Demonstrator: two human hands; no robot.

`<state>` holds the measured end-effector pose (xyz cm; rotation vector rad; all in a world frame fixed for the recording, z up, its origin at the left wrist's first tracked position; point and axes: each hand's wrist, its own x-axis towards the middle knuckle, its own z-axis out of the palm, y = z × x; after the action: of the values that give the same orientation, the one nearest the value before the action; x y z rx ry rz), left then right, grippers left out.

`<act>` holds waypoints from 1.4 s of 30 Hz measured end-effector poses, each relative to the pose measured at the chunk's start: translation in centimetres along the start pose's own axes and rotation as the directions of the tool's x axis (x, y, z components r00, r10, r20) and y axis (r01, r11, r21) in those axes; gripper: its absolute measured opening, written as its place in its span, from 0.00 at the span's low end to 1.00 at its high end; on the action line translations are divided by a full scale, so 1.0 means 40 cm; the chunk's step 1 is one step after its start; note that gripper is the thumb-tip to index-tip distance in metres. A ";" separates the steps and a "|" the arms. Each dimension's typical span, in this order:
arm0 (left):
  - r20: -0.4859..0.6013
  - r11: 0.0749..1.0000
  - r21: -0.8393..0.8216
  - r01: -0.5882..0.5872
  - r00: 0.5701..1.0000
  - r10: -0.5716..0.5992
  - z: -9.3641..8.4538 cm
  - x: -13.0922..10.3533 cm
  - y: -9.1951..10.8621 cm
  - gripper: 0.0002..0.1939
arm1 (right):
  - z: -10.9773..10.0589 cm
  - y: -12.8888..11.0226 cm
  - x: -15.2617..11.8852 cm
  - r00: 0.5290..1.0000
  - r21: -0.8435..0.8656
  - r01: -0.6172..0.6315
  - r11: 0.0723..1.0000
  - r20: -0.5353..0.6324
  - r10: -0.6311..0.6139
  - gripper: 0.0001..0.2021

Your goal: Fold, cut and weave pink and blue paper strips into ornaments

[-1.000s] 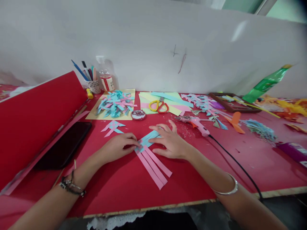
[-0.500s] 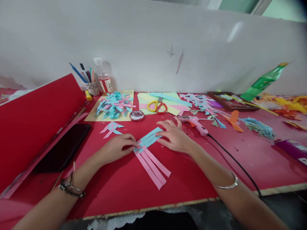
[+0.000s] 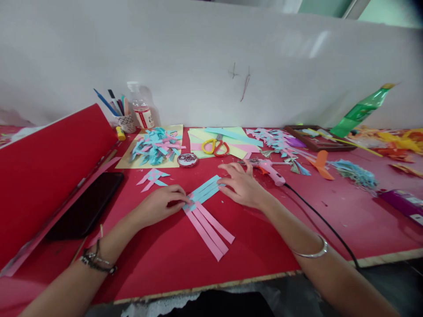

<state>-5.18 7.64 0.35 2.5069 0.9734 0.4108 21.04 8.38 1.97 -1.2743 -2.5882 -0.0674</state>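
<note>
Pink strips (image 3: pixel 211 229) and blue strips (image 3: pixel 205 190) lie flat on the red table, crossing in a small woven patch at their left end. On that patch rest the fingertips of my left hand (image 3: pixel 163 204), pressed together on the paper. My right hand (image 3: pixel 243 185) is spread at the far right end of the blue strips, a fingertip touching or just over them, with nothing held. A finished-looking woven pink and blue piece (image 3: pixel 153 177) lies beyond my left hand.
Behind are scissors (image 3: pixel 215 146), a round tin (image 3: pixel 187 160) and a pile of folded paper pieces (image 3: pixel 157 145). A pink glue gun (image 3: pixel 272 171) with a black cord lies right of my right hand. At left are a phone (image 3: pixel 87 204) and a red board (image 3: pixel 49 171).
The view has shifted slightly. My right hand has moved a little along the blue strips' far end; my left hand stays on the woven patch.
</note>
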 end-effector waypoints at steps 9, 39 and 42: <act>-0.005 1.000 0.011 0.008 1.000 -0.008 -0.001 0.002 0.004 0.12 | 0.004 -0.069 0.006 0.977 0.141 0.164 0.976 0.112 -0.180 0.19; 0.010 1.000 0.003 0.008 1.000 -0.008 -0.002 0.003 0.002 0.13 | 0.008 -0.018 -0.009 0.999 -0.021 -0.006 1.000 0.049 0.007 0.18; 0.009 1.000 -0.005 0.006 1.000 -0.006 -0.001 0.002 0.001 0.13 | 0.010 -0.004 -0.008 0.996 -0.064 -0.087 0.994 0.019 0.089 0.19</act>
<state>-5.13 7.69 0.42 2.4987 0.9758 0.3995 21.02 8.08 1.52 -1.4172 -2.5632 -0.1197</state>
